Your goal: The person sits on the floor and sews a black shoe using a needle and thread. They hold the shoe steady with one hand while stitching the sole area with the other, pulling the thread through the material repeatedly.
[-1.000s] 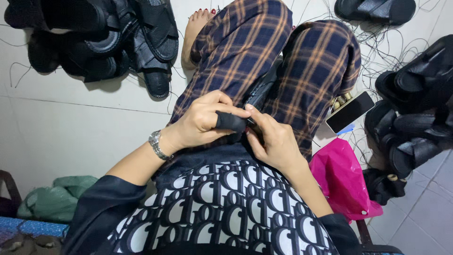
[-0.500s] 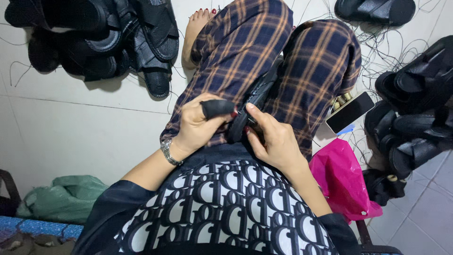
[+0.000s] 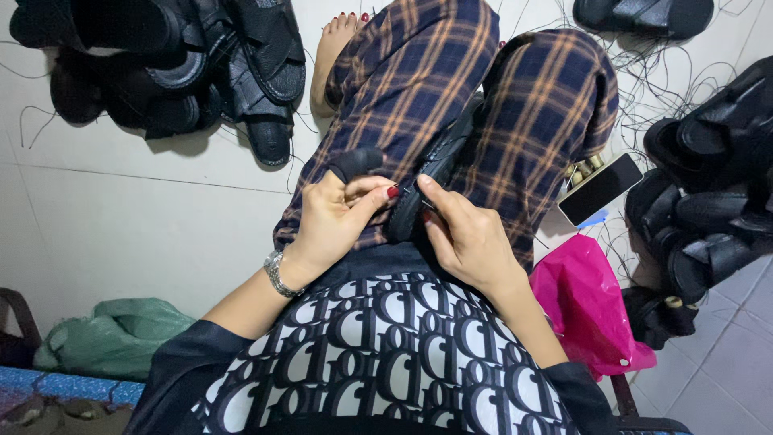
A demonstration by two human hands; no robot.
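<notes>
A black sandal [image 3: 441,165] lies along my lap between my plaid trouser legs. My left hand [image 3: 334,217], with a metal watch at the wrist, pinches a black strap piece [image 3: 357,161] that sticks up above the thumb and touches the sandal's near end. My right hand [image 3: 467,234] grips the sandal's near end from the right side, fingertips pressed on its edge. What passes between the fingertips is too small to tell.
Heaps of black sandals lie on the tiled floor at upper left [image 3: 169,72] and at the right [image 3: 708,193]. A phone [image 3: 600,189] rests by my right knee. A pink plastic bag [image 3: 592,310] is at the right, a green bag [image 3: 113,338] at lower left. Loose threads trail over the floor.
My left hand has slid down and left along the sandal, and the black strap piece now stands up above the thumb. The right hand stays on the sandal's near end.
</notes>
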